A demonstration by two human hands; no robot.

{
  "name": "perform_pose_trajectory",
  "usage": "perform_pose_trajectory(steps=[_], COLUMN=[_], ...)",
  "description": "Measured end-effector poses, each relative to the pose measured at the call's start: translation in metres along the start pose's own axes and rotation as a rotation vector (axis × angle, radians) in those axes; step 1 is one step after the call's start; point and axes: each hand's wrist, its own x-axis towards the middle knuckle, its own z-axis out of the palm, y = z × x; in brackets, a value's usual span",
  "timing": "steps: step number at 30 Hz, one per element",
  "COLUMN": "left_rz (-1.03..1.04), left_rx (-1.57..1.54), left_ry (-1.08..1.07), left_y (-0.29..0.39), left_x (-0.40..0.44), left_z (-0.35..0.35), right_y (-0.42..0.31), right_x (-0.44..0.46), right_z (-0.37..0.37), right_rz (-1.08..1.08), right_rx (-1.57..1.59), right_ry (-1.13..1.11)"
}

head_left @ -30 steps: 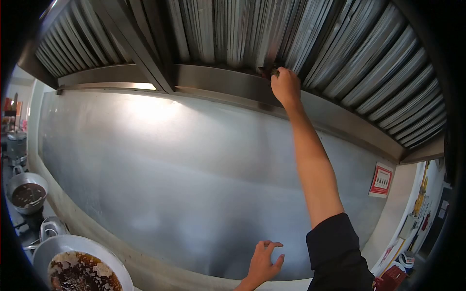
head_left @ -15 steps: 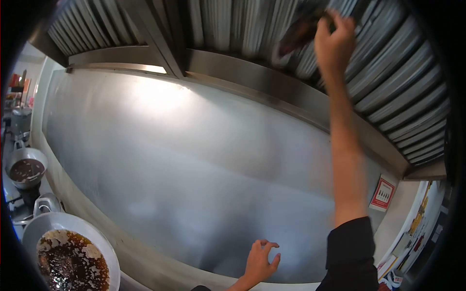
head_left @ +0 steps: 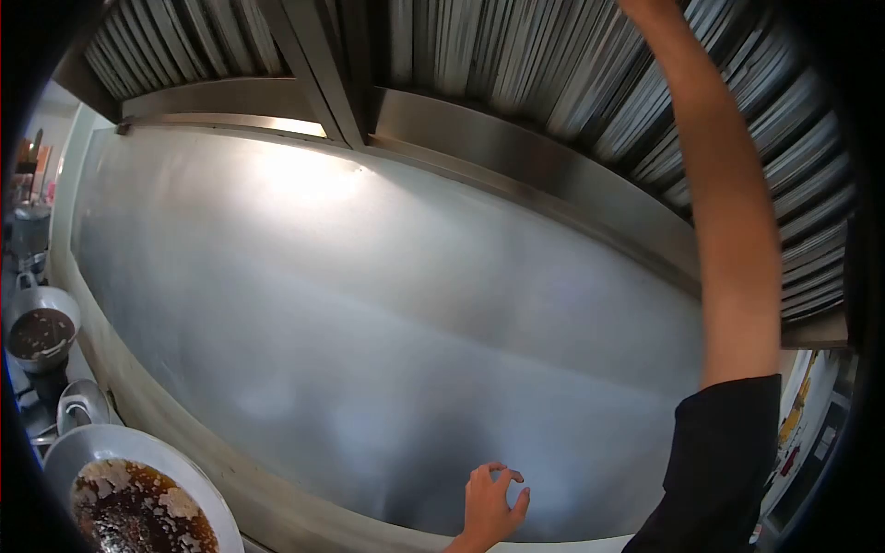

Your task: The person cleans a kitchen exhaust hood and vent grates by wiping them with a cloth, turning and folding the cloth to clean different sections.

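Observation:
My right arm reaches up to the ribbed metal hood filters (head_left: 525,64); only the wrist and the base of my right hand (head_left: 650,7) show at the top edge. Its fingers, and anything in them, are out of frame. Low in the middle, my left hand (head_left: 495,505) is raised in front of the metal wall panel (head_left: 387,304), its fingers curved and apart, with nothing between them.
At the lower left a large pan (head_left: 198,479) holds dark liquid with pale foam. Behind it are a metal ladle (head_left: 83,403) and a smaller pan (head_left: 57,300) of brown liquid. The hood's metal rim (head_left: 535,170) crosses above the panel.
My right hand has moved up and right along the filters, out of view with the dark cloth-like item it held. My left hand has hardly moved. The view has shifted slightly.

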Motion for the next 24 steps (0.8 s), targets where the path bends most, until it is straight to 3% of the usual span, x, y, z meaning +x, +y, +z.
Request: perform_pose_trajectory(steps=[3,12,15,18,21,24], left_rz=[-0.061,-0.068,-0.140,-0.137,-0.151,-0.224], left_rx=[-0.010,0.010,-0.034,-0.058,-0.036,-0.072], left_ry=[-0.034,0.101,0.063,0.093,0.139,0.140], left_y=[-0.001,-0.005,-0.011,-0.015,-0.016,-0.036], left_x=[-0.002,-0.014,-0.021,-0.023,-0.027,-0.033], left_z=[-0.010,-0.001,0.000,-0.001,-0.002,0.010], right_y=[-0.019,-0.078,-0.114,-0.138,-0.156,-0.146], right_x=[-0.036,-0.152,-0.192,-0.220,-0.253,-0.262], right_z=[-0.009,0.022,0.011,0.004,0.022,0.006], right_rz=[0.182,0.035,0.180,0.152,0.304,0.418], right_rx=[0.342,0.254,0.231,0.299,0.555,0.723], right_ry=[-0.122,-0.160,-0.304,-0.490,-0.484,-0.198])
